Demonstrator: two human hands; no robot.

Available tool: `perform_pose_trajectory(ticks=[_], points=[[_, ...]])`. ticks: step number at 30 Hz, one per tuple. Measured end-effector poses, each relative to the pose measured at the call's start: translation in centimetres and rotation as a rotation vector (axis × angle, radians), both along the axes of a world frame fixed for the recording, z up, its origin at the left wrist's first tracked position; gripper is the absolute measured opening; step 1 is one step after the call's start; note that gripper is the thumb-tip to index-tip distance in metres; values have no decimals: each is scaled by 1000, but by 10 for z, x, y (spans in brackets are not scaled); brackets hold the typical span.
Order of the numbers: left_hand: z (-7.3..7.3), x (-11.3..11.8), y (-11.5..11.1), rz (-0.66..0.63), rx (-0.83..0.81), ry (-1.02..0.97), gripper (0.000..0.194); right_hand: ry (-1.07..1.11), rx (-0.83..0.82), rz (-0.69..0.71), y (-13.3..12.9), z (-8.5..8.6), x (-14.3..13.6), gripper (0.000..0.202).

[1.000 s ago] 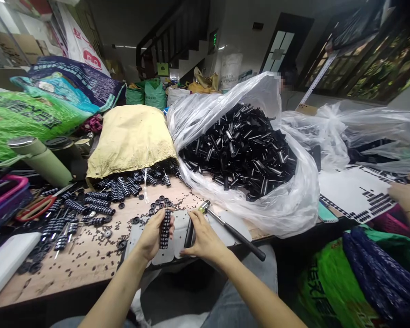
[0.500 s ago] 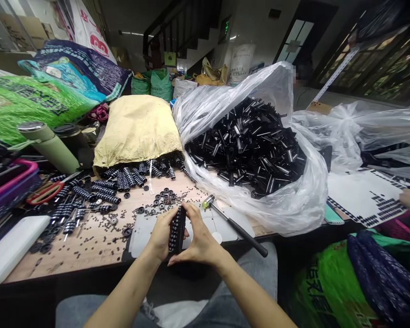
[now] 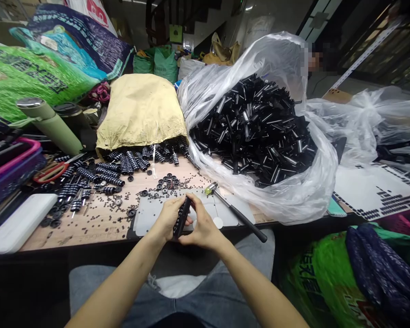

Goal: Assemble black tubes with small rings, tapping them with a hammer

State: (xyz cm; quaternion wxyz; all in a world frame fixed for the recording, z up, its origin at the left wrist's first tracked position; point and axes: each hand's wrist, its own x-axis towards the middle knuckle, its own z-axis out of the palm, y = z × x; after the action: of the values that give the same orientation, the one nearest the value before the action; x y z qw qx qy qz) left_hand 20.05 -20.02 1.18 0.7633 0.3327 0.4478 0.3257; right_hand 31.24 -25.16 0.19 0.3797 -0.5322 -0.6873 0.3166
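- The left hand (image 3: 167, 218) has its fingers curled around a black roller (image 3: 181, 219) with white characters, its top leaning right.
- The right hand (image 3: 205, 225) grips it from the right, fingertips at the upper end, thumb at the lower.
- The roller is between both hands, by the near edge of a pale pad (image 3: 145, 216).
- A hammer (image 3: 243, 218) lies right of the hands, its handle reaching past the table (image 3: 68, 237).
- Beyond, a clear bag (image 3: 304, 205) holds black tubes (image 3: 254, 127).
- Similar rollers (image 3: 127, 162) lie at a yellow sack (image 3: 140, 109).
- Scissors (image 3: 52, 173) lie farther left.
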Motion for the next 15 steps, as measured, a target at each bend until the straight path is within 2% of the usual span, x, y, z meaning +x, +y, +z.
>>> perform_pose_trajectory(ticks=[7,15], points=[[-6,-4,2,-56,74,119,32,268,-71,60,3,-10,-1,101],[-7,-1,3,-73,77,130,35,194,-65,11,2,-8,-4,98]])
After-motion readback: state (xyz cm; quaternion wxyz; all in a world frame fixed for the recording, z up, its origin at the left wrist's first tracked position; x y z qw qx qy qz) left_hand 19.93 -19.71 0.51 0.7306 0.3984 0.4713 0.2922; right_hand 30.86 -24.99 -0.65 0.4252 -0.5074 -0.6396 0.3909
